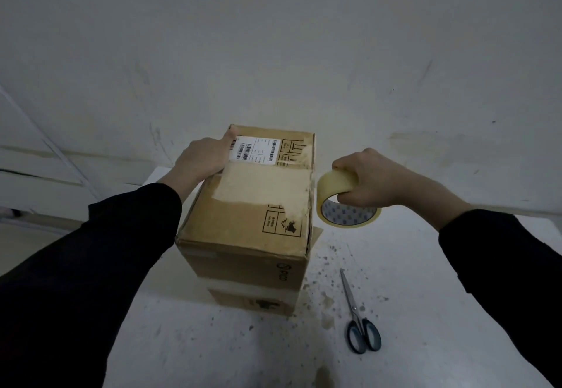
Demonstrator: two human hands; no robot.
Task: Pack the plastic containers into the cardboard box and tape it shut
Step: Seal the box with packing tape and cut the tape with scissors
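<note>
Plain white wall behind, stained white bench (pixel 425 296) below, and from my remote seat this looks like the taping step. The cardboard box (pixel 243 229) stands mid-bench with its flaps down, so I can't see the plastic containers; my guess is they're inside. A pale wide band (pixel 261 184) crosses the lid, probably tape, though I can't tell if it's fresh.

The left hand (pixel 202 159) rests on the lid's far-left edge, thumb flat beside the shipping label (pixel 252 149). Its other fingers drop over the side out of sight, so I can't say how far they curl.

The right hand (pixel 368 181) has its fingers wrapped round the tape roll (pixel 337 187), held in the air just right of the box.

Next move, I reckon, is to find the tape's free end, stick it down and pull it across the seam — the scissors (pixel 357 314) lie shut on the bench, ready for the cut.
</note>
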